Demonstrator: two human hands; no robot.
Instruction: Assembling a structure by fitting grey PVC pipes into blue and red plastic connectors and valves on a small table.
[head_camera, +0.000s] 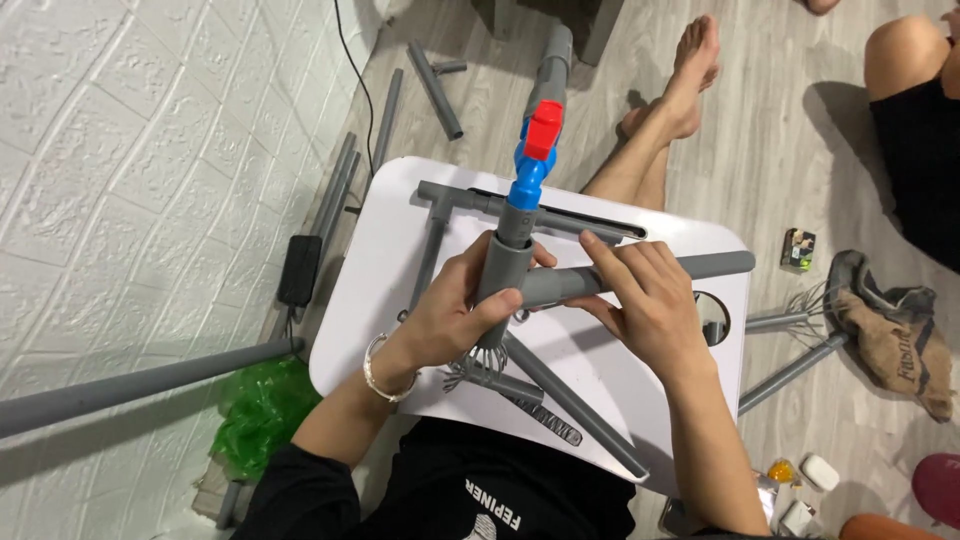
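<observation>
The grey plastic tee fitting (505, 275) is held above the white rounded lap tray (380, 300), approx. at its centre, so the tray serves as a work surface under the assy. The left hand (455, 315) is wrapped around the tee's upright barrel, fingers closed on it, which keeps the short grey stub and the blue plastic ball valve with red handle (533, 150) pointing away from the body. The right hand (645, 300) is closed over the grey horizontal pipe (690, 268) where it meets the tee's side branch; whether the pipe is fully seated in the socket cannot be told, as the joint is covered by fingers. A grey L-shaped pipe run (450, 200) lies flat on the tray beyond the hands, and a long grey pipe (570, 400) runs diagonally under the wrists toward the near edge. The horizontal pipe overhangs the tray's right edge, w/ open wooden floor (800, 130) beyond. To the left, the white textured wall (150, 150) stands close, w/ spare grey pipes (345, 180) along its base, so room is tighter on that side. A black power adapter (298, 270) lies near the tray's left edge.
</observation>
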